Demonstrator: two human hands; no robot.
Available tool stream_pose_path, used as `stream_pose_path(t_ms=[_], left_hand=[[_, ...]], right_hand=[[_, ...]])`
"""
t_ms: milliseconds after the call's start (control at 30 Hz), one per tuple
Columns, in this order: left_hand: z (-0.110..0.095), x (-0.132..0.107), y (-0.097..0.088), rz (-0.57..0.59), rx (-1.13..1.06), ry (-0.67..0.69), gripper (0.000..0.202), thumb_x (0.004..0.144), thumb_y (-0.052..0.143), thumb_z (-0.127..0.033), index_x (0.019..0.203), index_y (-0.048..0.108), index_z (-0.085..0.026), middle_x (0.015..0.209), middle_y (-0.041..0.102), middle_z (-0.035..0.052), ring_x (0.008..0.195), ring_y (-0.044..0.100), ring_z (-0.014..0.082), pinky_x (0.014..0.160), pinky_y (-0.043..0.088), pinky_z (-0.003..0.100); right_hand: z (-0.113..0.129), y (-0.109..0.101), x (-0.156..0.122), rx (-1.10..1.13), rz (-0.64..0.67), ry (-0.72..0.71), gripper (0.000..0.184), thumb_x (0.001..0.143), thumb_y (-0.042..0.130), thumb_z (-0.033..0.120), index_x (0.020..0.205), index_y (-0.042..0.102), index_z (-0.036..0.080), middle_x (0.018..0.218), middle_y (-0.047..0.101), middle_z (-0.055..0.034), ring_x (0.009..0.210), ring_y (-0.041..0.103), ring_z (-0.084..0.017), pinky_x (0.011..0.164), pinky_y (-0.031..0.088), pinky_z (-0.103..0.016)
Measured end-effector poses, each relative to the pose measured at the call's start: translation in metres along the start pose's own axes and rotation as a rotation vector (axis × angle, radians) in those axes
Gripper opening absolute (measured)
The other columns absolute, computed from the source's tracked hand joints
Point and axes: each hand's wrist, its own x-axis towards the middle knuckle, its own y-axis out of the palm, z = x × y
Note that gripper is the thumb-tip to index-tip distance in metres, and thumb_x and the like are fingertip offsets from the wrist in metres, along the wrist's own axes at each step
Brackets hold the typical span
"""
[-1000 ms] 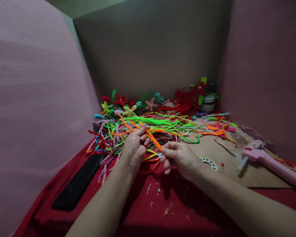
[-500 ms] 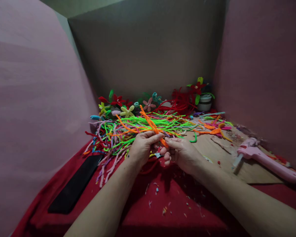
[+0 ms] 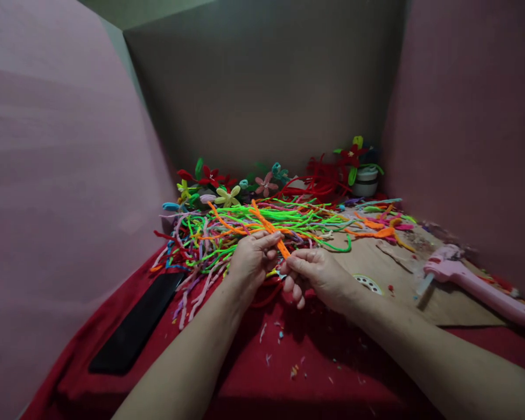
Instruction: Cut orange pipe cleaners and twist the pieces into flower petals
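An orange pipe cleaner (image 3: 266, 224), folded into a narrow strip with its loose ends pointing up and away, is held between both hands. My left hand (image 3: 254, 256) pinches it around its middle with thumb and fingers. At the lower, near end, my right hand (image 3: 315, 272) grips it between thumb and forefinger, its other fingers curled below. Just behind the hands lies a tangled pile of pipe cleaners (image 3: 284, 216) in green, pink, orange and other colours. Something small and shiny under the fingers is mostly hidden.
A black flat slab (image 3: 135, 326) lies at left on the red cloth (image 3: 262, 385). To the right, a pink glue gun (image 3: 472, 280) rests on a cardboard sheet (image 3: 450, 306), near a round disc with holes (image 3: 367, 284). Pipe-cleaner flowers (image 3: 227, 197) and a small white pot (image 3: 366, 182) stand at the back.
My right hand has moved slightly down and right along the orange pipe cleaner to its near end. The strip now lies lower and straighter between the hands.
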Motion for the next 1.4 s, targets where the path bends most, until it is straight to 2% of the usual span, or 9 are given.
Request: stream_pose_path(t_ms=[133, 300, 533, 767, 867, 1000, 1133, 1267, 1400], left_hand=[[0.000, 0.001, -0.001, -0.026, 0.049, 0.095, 0.019, 0.062, 0.070, -0.023, 0.062, 0.054, -0.012, 0.044, 0.042, -0.0068, 0.036, 0.035, 0.0018, 0.036, 0.025, 0.015], [0.002, -0.001, 0.001, 0.030, 0.036, 0.085, 0.016, 0.061, 0.070, -0.021, 0.065, 0.058, -0.011, 0.052, 0.051, -0.0027, 0.041, 0.044, 0.0039, 0.040, 0.034, 0.016], [0.008, -0.006, 0.007, 0.258, 0.019, 0.017, 0.018, 0.067, 0.064, -0.029, 0.069, 0.056, -0.013, 0.044, 0.050, -0.0030, 0.029, 0.041, 0.0092, 0.031, 0.041, 0.026], [0.010, -0.008, 0.009, 0.256, 0.013, 0.045, 0.016, 0.069, 0.062, -0.027, 0.068, 0.055, -0.013, 0.044, 0.049, -0.0034, 0.030, 0.041, 0.0085, 0.031, 0.043, 0.027], [0.011, -0.010, 0.012, 0.207, 0.061, 0.092, 0.017, 0.070, 0.062, -0.028, 0.066, 0.053, -0.014, 0.043, 0.047, -0.0047, 0.030, 0.041, 0.0084, 0.032, 0.043, 0.026], [0.011, -0.015, 0.018, 0.052, 0.170, 0.162, 0.022, 0.068, 0.064, -0.030, 0.059, 0.050, -0.015, 0.041, 0.047, -0.0044, 0.031, 0.045, 0.0106, 0.034, 0.044, 0.027], [0.008, -0.017, 0.022, -0.063, 0.308, 0.237, 0.024, 0.066, 0.065, -0.030, 0.053, 0.052, -0.015, 0.037, 0.046, -0.0048, 0.031, 0.043, 0.0088, 0.033, 0.035, 0.020], [0.009, -0.015, 0.020, -0.216, 0.525, 0.406, 0.013, 0.063, 0.067, -0.023, 0.055, 0.062, -0.015, 0.048, 0.056, -0.0013, 0.044, 0.048, 0.0088, 0.043, 0.035, 0.018], [0.010, -0.013, 0.013, -0.195, 0.690, 0.622, 0.003, 0.063, 0.067, -0.019, 0.061, 0.065, -0.018, 0.063, 0.060, 0.0002, 0.059, 0.051, 0.0112, 0.057, 0.038, 0.019]], right_hand=[[-0.002, -0.004, 0.001, 0.045, 0.023, 0.008, 0.018, 0.077, 0.056, 0.030, 0.076, 0.057, 0.012, 0.056, 0.063, -0.0033, 0.041, 0.055, -0.010, 0.039, 0.046, -0.021], [-0.003, -0.012, 0.004, 0.176, 0.068, -0.079, 0.023, 0.076, 0.058, 0.033, 0.079, 0.061, 0.011, 0.072, 0.067, -0.0083, 0.053, 0.060, -0.012, 0.055, 0.051, -0.027], [-0.003, -0.012, 0.005, 0.179, 0.037, -0.110, 0.019, 0.072, 0.060, 0.027, 0.074, 0.063, 0.009, 0.066, 0.067, -0.0090, 0.053, 0.060, -0.014, 0.055, 0.050, -0.028], [-0.002, -0.011, 0.006, 0.176, 0.010, -0.083, 0.012, 0.070, 0.059, 0.022, 0.072, 0.061, 0.010, 0.064, 0.067, -0.0084, 0.051, 0.059, -0.013, 0.054, 0.049, -0.028], [-0.001, -0.010, 0.008, 0.178, -0.026, -0.097, 0.008, 0.068, 0.057, 0.018, 0.068, 0.060, 0.010, 0.060, 0.065, -0.0067, 0.049, 0.058, -0.012, 0.051, 0.048, -0.026], [-0.005, -0.011, 0.010, 0.149, -0.051, -0.142, 0.011, 0.068, 0.056, 0.020, 0.061, 0.059, 0.011, 0.056, 0.063, -0.0042, 0.047, 0.055, -0.011, 0.047, 0.046, -0.023], [-0.003, -0.011, 0.008, 0.129, -0.104, -0.096, 0.012, 0.067, 0.060, 0.025, 0.066, 0.058, 0.013, 0.056, 0.063, -0.0025, 0.044, 0.054, -0.010, 0.047, 0.044, -0.023], [0.003, -0.009, 0.006, 0.110, -0.162, -0.078, 0.017, 0.064, 0.062, 0.029, 0.065, 0.055, 0.014, 0.051, 0.060, 0.0000, 0.040, 0.050, -0.008, 0.043, 0.040, -0.020], [0.006, -0.011, 0.007, 0.101, -0.177, -0.098, 0.019, 0.064, 0.062, 0.031, 0.065, 0.055, 0.014, 0.050, 0.060, 0.0004, 0.040, 0.050, -0.008, 0.041, 0.038, -0.019]])
